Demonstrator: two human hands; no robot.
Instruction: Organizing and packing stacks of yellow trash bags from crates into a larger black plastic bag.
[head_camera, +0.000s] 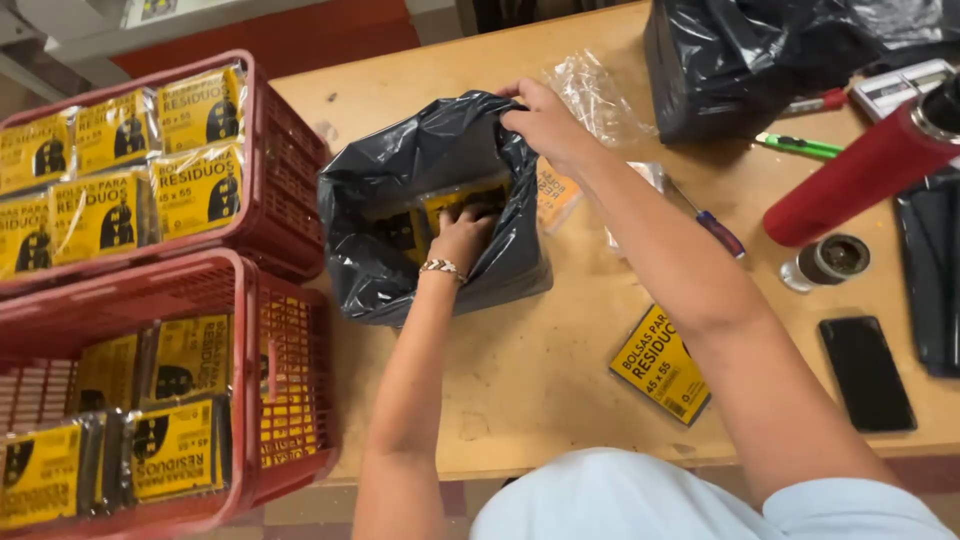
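Right hand (545, 122) pinches the far rim of the crumpled black plastic bag (400, 180), holding its mouth open. Left hand (462, 232), beaded bracelet at the wrist, is down inside the bag, fingers pressed on flat yellow-and-black packets (440, 212) stacked at the bottom; whether it actually grips one cannot be told. The bag stands on the bare wooden table (520, 360), just beside two red plastic crates (270, 330) filled with the same packets.

Risks, as a judgement:
- Thin film held at one point only; a slipped pinch would let the mouth fall shut over the left hand.
- Packet corners could snag or tear the film.
- A loose yellow packet (660, 365) lies near the table edge, close to the right forearm; a sweep could knock it off.
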